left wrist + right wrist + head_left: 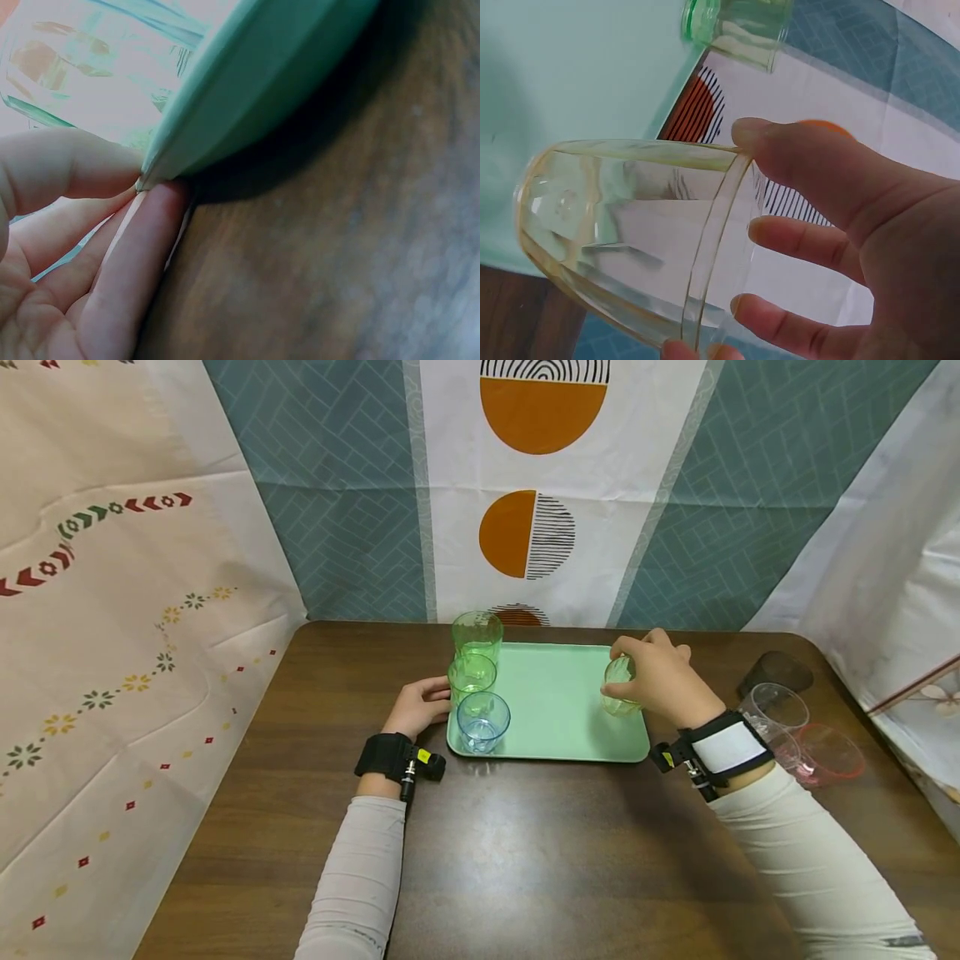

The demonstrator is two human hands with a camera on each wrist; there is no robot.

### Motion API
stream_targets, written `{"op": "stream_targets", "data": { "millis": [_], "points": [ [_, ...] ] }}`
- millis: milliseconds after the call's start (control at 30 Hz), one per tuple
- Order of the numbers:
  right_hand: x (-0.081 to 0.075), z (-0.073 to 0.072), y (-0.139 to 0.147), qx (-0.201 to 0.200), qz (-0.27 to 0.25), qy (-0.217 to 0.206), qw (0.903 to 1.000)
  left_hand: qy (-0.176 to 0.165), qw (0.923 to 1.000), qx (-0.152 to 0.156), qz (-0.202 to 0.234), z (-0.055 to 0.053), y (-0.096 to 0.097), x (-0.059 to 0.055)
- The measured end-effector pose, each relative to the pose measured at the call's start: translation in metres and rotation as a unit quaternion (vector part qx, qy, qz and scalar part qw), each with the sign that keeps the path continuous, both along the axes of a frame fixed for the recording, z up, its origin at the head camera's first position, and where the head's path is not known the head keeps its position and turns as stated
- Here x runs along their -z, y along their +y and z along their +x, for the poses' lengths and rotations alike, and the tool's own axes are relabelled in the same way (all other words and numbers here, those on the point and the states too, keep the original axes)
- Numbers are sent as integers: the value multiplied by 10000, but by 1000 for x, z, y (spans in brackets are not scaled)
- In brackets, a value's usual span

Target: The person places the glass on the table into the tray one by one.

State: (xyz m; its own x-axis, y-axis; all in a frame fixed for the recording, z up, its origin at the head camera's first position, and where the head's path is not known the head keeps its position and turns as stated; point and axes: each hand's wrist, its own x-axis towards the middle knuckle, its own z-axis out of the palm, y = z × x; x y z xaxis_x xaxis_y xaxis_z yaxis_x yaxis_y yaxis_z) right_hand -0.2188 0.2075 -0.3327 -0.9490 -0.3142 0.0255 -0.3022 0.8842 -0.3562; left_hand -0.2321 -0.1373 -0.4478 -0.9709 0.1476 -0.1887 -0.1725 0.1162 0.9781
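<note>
My right hand point(667, 683) grips a clear yellowish glass point(630, 240) by its rim, thumb on one side and fingers on the other. The glass is at the right end of a mint-green tray point(558, 703), its base toward the tray. At the tray's left edge, my left hand point(420, 707) pinches the rim, thumb above and fingers against its outer side and underside, as the left wrist view shows. Along that end stand a tall green glass point(477, 635), a shorter green glass point(472, 672) and a blue glass point(483, 724) at the near corner.
Right of the tray, several more glasses are grouped on the brown table point(510, 860): a dark one point(776, 675), a clear one point(780, 703) and a red-rimmed one point(831, 752) among them. Patterned cloth point(360, 527) hangs behind the table's back edge.
</note>
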Motion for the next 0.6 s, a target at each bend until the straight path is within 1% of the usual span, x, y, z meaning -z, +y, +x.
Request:
{"op": "stream_targets", "data": {
  "millis": [67, 167, 300, 467, 600],
  "points": [
    [-1, -3, -7, 6, -18, -31, 10000, -24, 10000, -24, -16, 0, 0, -1],
    [-1, -8, -15, 7, -79, -81, 9999, 17, 10000, -77, -38, -6, 0, 10],
    [2, -18, -23, -51, -182, 12, 9998, 90, 9998, -147, -80, -13, -1, 25],
    [7, -30, -35, -150, -223, 143, 9995, 101, 9997, -188, -121, -13, -1, 28],
    [10, -35, -45, -128, -278, 184, 9994, 115, 9997, -158, -116, -14, -2, 28]
  ]
}}
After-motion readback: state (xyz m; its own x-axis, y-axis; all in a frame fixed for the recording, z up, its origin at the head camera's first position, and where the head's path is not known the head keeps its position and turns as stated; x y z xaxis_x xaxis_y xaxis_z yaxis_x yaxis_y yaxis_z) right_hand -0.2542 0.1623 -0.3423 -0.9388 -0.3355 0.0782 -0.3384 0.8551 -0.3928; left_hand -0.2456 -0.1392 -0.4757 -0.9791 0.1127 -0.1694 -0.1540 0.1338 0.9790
